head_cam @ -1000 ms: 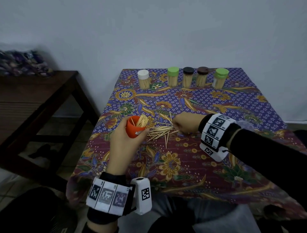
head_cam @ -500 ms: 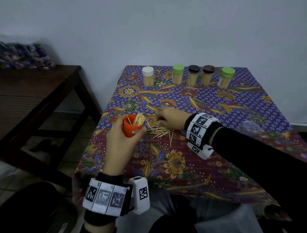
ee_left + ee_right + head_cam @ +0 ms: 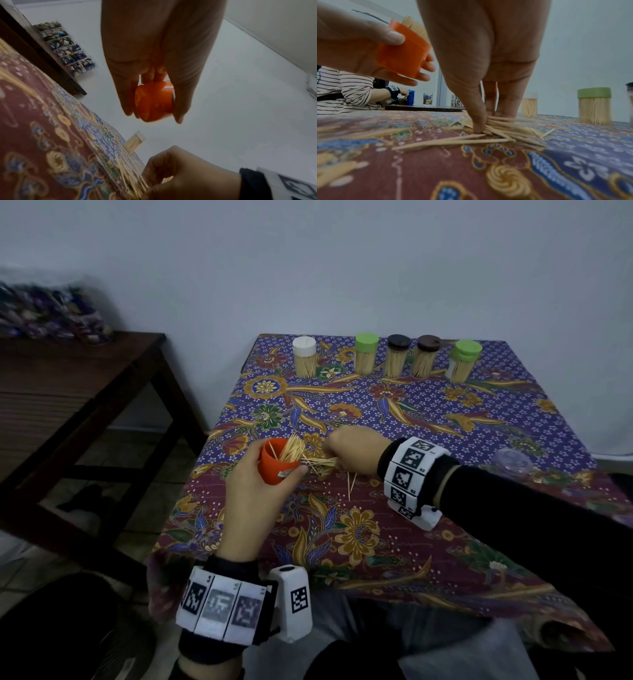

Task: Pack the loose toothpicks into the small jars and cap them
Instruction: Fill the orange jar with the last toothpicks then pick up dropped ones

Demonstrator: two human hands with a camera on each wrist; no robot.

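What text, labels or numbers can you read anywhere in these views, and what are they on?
No words or numbers can be read.
Sticker on the orange jar: print too small to read.
Left wristband and right wristband: square black-and-white code markers with tiny corner characters, too small to read.
Capped jars at the far edge: no label visible.
Packets on the side shelf: blurred.
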